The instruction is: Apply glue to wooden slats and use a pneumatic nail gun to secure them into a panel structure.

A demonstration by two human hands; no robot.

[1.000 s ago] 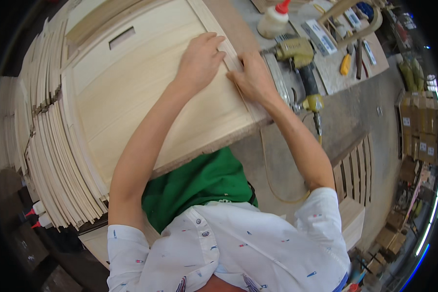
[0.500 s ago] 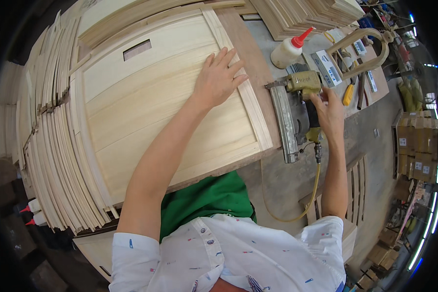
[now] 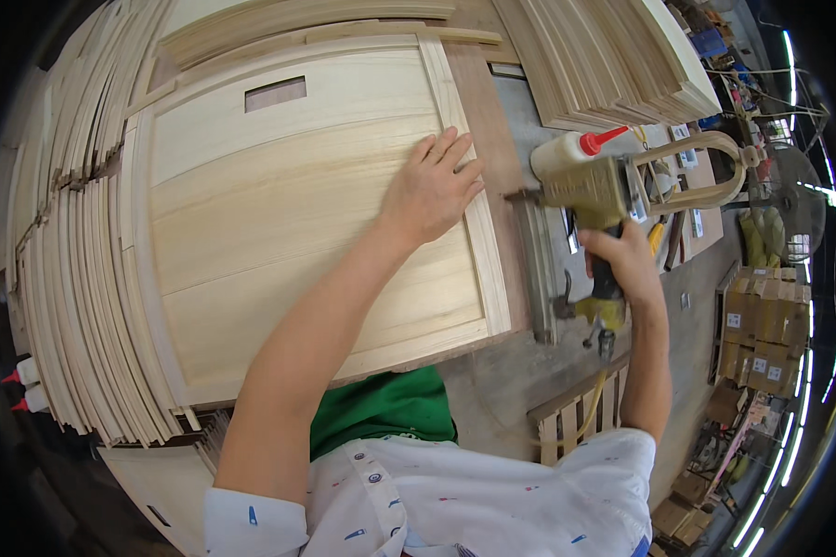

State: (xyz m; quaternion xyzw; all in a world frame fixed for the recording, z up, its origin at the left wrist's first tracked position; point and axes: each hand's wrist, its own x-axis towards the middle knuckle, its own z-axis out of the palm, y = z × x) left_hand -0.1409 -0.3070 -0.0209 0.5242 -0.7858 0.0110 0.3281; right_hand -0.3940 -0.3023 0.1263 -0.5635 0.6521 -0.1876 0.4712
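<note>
A pale wooden panel (image 3: 288,223) with a raised frame and a rectangular slot lies on the bench. My left hand (image 3: 432,190) rests flat on it, fingers spread over the right frame strip (image 3: 478,251). To the right of the panel, my right hand (image 3: 622,265) grips the handle of a yellow-green pneumatic nail gun (image 3: 585,190). Its long magazine points toward me and its nose is beside the panel's right edge, apart from it. A yellow air hose (image 3: 593,404) hangs from the handle's end. The gun is slightly blurred.
A white glue bottle (image 3: 557,156) with a red nozzle stands behind the nail gun. Stacked boards (image 3: 594,65) lie at the back right, and thin wooden strips (image 3: 84,306) pile up at left. A curved wooden frame (image 3: 715,144), a fan (image 3: 790,200) and cardboard boxes (image 3: 762,320) are farther right.
The nail gun is raised and turned in my right hand, now partly covering the glue bottle. My left hand stays on the panel's right side. The whole view has shifted somewhat.
</note>
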